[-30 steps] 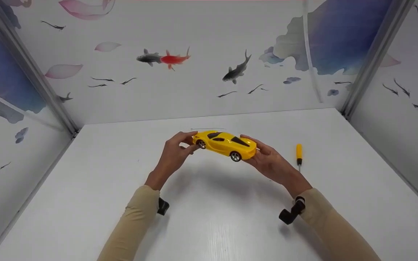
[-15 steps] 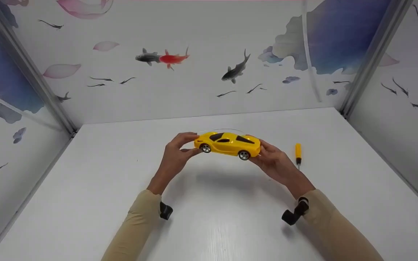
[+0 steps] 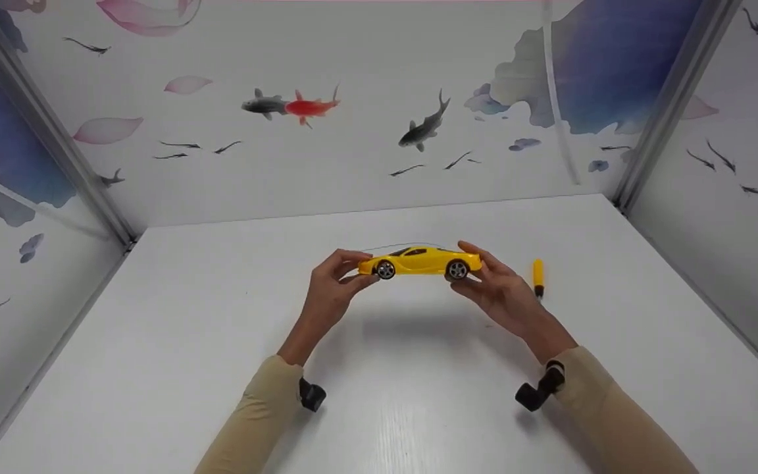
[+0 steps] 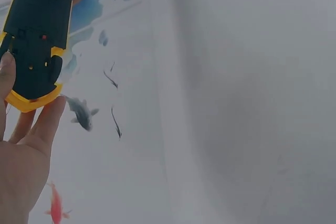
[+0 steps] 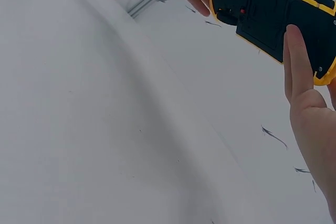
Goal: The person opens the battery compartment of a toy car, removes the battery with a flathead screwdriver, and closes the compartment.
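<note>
A yellow toy car [image 3: 422, 261] is held up above the white table, side-on to the head view with its nose to the left. My left hand [image 3: 333, 283] pinches the nose between thumb and fingers. Around the tail, my right hand [image 3: 501, 293] grips with fingers above and below. Both wrist views show the car's black underside [image 4: 37, 19], edged in yellow. In the right wrist view, a finger of the right hand [image 5: 310, 108] lies along that underside.
A screwdriver [image 3: 538, 276] with a yellow and black handle lies on the white table [image 3: 221, 342], right of the right hand. A thin wire [image 3: 385, 247] curves behind the car. Printed wall panels [image 3: 353, 171] enclose the table's back and sides.
Both hands have shifted slightly right and turned the car from a tilted top-and-side view to a level side view. The screwdriver has stayed where it lies.
</note>
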`<state>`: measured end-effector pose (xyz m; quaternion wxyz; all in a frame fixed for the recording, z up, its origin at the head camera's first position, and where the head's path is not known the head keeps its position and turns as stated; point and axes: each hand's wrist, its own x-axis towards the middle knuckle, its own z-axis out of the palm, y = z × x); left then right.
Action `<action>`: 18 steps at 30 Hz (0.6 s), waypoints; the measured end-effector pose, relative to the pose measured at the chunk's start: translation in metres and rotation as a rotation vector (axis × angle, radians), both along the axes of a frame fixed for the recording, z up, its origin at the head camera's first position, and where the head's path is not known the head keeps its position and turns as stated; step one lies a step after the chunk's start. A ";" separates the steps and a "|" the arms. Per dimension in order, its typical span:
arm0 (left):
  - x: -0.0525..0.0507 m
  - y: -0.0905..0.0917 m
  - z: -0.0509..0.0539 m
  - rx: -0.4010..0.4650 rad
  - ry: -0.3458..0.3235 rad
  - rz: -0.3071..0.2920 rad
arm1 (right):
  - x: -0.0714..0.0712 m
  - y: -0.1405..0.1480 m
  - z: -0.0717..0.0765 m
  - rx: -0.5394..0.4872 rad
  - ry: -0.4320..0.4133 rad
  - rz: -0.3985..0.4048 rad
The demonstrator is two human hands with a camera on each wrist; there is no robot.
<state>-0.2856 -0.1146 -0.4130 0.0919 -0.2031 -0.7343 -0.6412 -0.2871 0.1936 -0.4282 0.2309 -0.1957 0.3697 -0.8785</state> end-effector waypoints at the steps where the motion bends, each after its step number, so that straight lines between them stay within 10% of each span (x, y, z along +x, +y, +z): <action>1: 0.000 0.002 0.000 0.009 0.001 -0.001 | 0.000 0.001 0.000 0.000 0.004 -0.010; 18: 0.010 0.020 0.007 0.023 0.005 0.031 | 0.003 0.010 -0.005 0.177 0.101 -0.095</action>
